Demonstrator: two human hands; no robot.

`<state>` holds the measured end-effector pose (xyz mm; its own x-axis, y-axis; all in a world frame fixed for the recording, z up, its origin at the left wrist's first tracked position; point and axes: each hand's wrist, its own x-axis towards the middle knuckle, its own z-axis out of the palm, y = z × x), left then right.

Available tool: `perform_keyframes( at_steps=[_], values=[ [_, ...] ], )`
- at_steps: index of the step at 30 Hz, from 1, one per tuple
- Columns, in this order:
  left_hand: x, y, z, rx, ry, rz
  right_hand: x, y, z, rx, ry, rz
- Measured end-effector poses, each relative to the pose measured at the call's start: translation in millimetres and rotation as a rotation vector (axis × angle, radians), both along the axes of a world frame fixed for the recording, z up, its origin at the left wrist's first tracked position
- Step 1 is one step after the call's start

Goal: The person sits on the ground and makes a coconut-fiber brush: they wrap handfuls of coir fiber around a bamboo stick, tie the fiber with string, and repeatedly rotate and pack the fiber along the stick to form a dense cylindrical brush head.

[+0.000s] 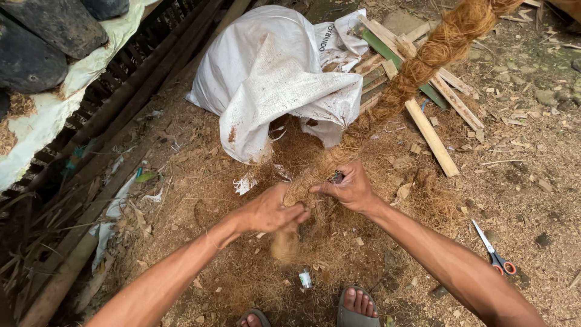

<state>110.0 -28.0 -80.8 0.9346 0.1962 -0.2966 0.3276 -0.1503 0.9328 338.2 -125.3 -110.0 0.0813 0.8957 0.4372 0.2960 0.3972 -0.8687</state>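
Observation:
A thick twisted rope of brown coconut fibre [417, 69] runs from the upper right down to my hands. My left hand [271, 210] is closed around the loose lower end of the fibre, with a tuft [284, 243] hanging below the fist. My right hand [350, 186] pinches the strands just above it, where the twist ends. The two hands are close together, almost touching. Loose fibre lies in a pile [302, 151] on the ground under them.
A white woven sack [272, 72] lies crumpled beyond the hands. Wooden slats [431, 138] lie at upper right. Scissors [495, 253] with red handles rest on the dirt at right. A small bottle [305, 278] sits near my sandalled feet [357, 306]. Bamboo poles [109, 127] run along the left.

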Motion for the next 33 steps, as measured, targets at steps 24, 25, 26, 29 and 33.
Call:
perform_keyframes(
  at_steps=[24, 25, 26, 29, 33],
  values=[
    [-26.0, 2.7, 30.6, 1.188, 0.178, -0.372, 42.7, 17.5, 105.8, -0.809, -0.579, 0.366],
    [-26.1, 1.5, 28.9, 1.267, 0.16, -0.386, 31.8, 18.2, 114.8, -0.894, -0.608, 0.284],
    [-25.5, 0.1, 27.3, 1.308, 0.209, -0.367, 20.9, 19.8, 122.4, -0.977, -0.636, 0.198],
    [-18.2, -5.9, 24.8, 1.452, 0.313, -0.263, -23.2, 16.9, 128.2, -1.055, -0.356, 0.0],
    [-10.0, -3.8, 33.0, 1.486, 0.378, -0.026, -73.1, 3.3, 115.5, -0.805, -0.267, -0.004]
  ],
)
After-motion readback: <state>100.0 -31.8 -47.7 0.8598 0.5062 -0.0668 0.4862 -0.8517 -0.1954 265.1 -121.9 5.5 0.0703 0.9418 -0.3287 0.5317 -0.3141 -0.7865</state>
